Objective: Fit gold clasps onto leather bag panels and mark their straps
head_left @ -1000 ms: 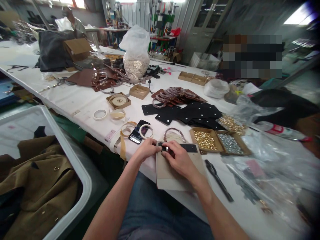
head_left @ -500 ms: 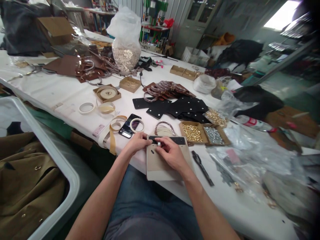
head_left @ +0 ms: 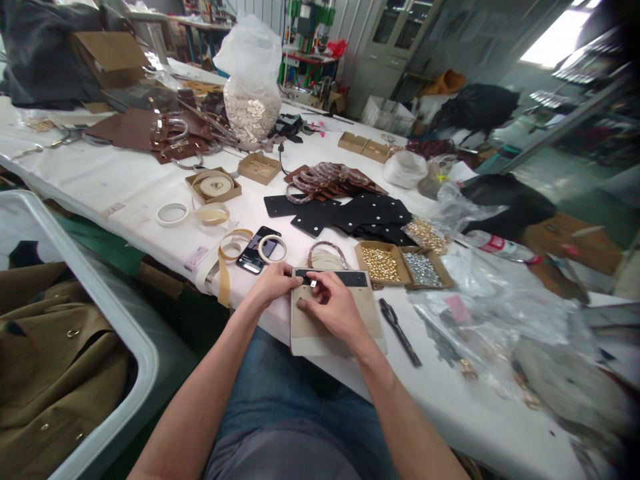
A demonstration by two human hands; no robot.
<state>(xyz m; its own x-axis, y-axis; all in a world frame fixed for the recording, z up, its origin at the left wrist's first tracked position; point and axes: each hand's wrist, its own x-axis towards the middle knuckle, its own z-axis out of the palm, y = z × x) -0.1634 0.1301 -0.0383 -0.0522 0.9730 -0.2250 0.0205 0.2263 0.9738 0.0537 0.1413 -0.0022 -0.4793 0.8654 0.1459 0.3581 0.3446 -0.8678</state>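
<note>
A beige bag panel [head_left: 320, 327] with a black strip [head_left: 353, 279] along its top lies at the table's front edge, over my lap. My left hand [head_left: 275, 283] grips its upper left corner, thumb on top. My right hand [head_left: 337, 307] is above the panel with curled fingers. A small shiny metal piece [head_left: 313, 284] shows at its fingertips, over the black strip. The right thumb is apart from the index finger, its tip low over the beige surface. Behind the panel's top edge rises a wrapped round handle [head_left: 327, 248]. What lies under the right palm is hidden.
Right of the panel lies a dark hand tool [head_left: 400, 333]. Boxes of gold studs [head_left: 381, 264] and silver studs [head_left: 424, 269] stand behind it. A phone [head_left: 259, 250] and tape rolls [head_left: 273, 249] lie left. A bin [head_left: 145, 360] with brown fabric stands at far left.
My right thumb has moved away from the fingers, over the spot where a small dark mark showed on the panel. The metal piece has shifted slightly up and left. My left hand keeps its hold.
</note>
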